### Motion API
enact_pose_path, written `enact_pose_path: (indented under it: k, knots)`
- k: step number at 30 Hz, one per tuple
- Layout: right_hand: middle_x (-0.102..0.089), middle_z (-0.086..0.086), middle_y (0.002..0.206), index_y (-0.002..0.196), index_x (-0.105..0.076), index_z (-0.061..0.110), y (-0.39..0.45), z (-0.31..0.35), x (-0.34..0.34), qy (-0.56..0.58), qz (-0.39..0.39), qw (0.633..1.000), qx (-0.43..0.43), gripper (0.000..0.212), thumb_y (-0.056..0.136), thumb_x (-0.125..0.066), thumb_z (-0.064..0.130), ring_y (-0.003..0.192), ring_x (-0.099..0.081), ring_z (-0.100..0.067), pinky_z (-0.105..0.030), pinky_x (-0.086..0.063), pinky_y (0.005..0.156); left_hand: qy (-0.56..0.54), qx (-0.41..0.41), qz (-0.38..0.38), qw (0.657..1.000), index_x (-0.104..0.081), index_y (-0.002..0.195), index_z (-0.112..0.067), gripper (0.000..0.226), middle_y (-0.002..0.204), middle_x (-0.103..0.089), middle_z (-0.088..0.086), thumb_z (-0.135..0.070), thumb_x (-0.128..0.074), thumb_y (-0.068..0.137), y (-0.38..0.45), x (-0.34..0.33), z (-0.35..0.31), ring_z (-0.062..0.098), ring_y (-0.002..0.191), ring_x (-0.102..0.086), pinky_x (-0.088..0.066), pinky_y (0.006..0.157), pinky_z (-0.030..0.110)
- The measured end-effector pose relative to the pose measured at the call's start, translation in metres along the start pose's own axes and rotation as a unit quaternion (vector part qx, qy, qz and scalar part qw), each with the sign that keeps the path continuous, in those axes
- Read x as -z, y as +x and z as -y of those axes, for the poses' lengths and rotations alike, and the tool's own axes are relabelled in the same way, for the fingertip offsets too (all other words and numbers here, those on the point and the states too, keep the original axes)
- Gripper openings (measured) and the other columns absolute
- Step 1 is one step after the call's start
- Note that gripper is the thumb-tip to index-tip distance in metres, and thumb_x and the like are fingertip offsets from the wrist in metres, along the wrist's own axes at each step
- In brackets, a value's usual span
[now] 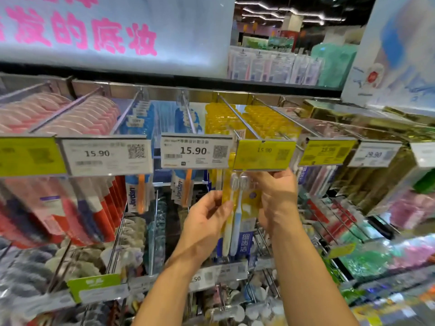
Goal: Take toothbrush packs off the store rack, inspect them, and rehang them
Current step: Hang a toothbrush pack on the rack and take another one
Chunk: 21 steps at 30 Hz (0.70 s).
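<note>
A yellow toothbrush pack (pixel 240 215) with two brushes in it hangs upright just below the yellow price tag (pixel 264 155) of a metal peg (pixel 237 118). My left hand (pixel 207 217) pinches the pack's left edge at mid height. My right hand (pixel 275 194) grips its right side near the top, fingers curled up under the tag. The pack's top edge is hidden behind the tag, so I cannot tell whether it is on the peg. More yellow packs (pixel 219 118) hang further back on the same peg.
Blue Jordan toothbrush packs (pixel 137 196) hang on the pegs to the left behind white 15.90 tags (pixel 195 150). Red and pink packs (pixel 77 203) fill the far left, gold boxes (pixel 376 175) the right. A lower row of pegs with price tags (pixel 219 275) juts out beneath my forearms.
</note>
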State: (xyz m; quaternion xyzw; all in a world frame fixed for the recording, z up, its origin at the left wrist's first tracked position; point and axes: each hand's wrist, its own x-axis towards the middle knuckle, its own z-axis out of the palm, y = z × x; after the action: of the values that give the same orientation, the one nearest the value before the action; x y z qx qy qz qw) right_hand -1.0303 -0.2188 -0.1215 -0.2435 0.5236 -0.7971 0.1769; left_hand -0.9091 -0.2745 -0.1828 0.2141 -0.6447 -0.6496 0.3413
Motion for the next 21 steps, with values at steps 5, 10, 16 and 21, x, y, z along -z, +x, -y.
enact_pose_path:
  k: [5,10,16,21]
  knots:
    - [-0.075,0.010,0.065,0.077,-0.071,0.018,-0.001,0.008,0.002,0.040,0.047,0.998,0.021,0.018,0.061,-0.077,0.012,0.056,-0.069,-0.003,-0.021,-0.052,0.046,-0.016,-0.029,-0.004,0.999,-0.071,0.101,-0.019,0.013,0.092,-0.075,-0.009,-0.010,-0.061,0.099,0.005,-0.004,0.000,0.003,0.089,-0.068,-0.053,0.081,0.019]
    - [-0.076,0.008,0.069,0.069,-0.081,0.036,-0.003,0.012,0.007,0.058,0.145,0.987,0.027,0.028,0.058,-0.082,0.010,0.061,-0.070,-0.004,-0.021,-0.053,0.049,-0.029,-0.045,-0.010,0.998,-0.072,0.093,-0.021,0.018,0.084,-0.071,-0.015,-0.009,-0.060,0.100,-0.001,-0.005,-0.002,0.001,0.084,-0.066,-0.051,0.078,0.015]
    - [-0.079,0.008,0.080,0.078,-0.082,0.029,-0.001,0.015,0.013,0.115,0.199,0.970,0.079,0.029,0.052,-0.094,0.028,0.078,-0.075,-0.007,-0.025,-0.059,0.070,-0.041,-0.047,-0.040,0.997,-0.074,0.085,-0.025,0.013,0.086,-0.071,-0.002,-0.023,-0.061,0.086,0.004,-0.014,-0.010,0.014,0.088,-0.065,-0.053,0.084,0.024]
    - [-0.079,0.006,0.080,0.080,-0.078,0.023,0.005,0.018,0.017,0.101,0.194,0.973,0.068,0.029,0.061,-0.086,0.002,0.077,-0.075,-0.011,-0.029,-0.060,0.068,-0.051,-0.058,-0.064,0.995,-0.074,0.096,-0.013,0.018,0.109,-0.069,0.027,-0.023,-0.061,0.088,0.003,-0.022,-0.011,0.048,0.109,-0.060,-0.047,0.103,0.057]
